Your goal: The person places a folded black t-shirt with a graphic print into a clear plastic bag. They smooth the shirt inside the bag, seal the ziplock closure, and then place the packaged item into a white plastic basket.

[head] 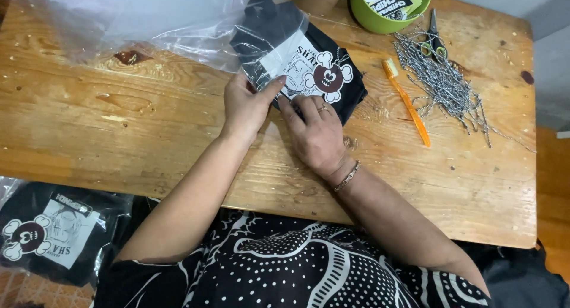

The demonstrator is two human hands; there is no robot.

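Observation:
A folded black garment with a white printed panel and a brown-and-white cartoon hang tag lies half inside a clear plastic bag on the wooden table. My left hand pinches the bag's open edge at the garment's near corner. My right hand, with a ring and a bracelet, presses on the garment's near edge just beside it. Both hands touch the garment and bag.
An orange toothbrush lies right of the garment. Beyond it is a heap of silver ball chains, small scissors and a green bowl of printed tags. A packed black garment in a bag sits below the table's left edge.

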